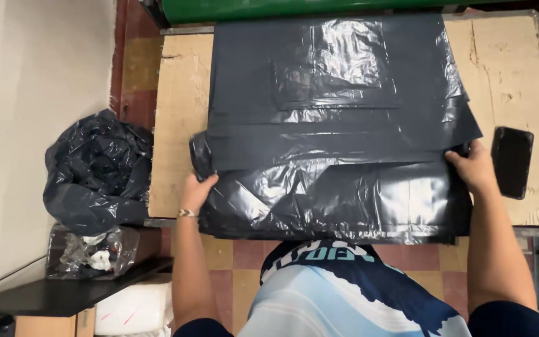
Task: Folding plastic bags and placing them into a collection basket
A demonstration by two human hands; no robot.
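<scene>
Head view: both hands grip the black plastic bag sheet [338,156], spread flat on cardboard-topped counter [179,125]; left hand [198,193] pinches left edge, right hand [472,165] closed on right edge, w/ phone [511,161] just beside; best keep edges taut & aligned, I'd say.

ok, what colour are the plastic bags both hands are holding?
Glossy black; the plastic bags lie stacked on the cardboard-topped table. Head view, the only one.
</scene>
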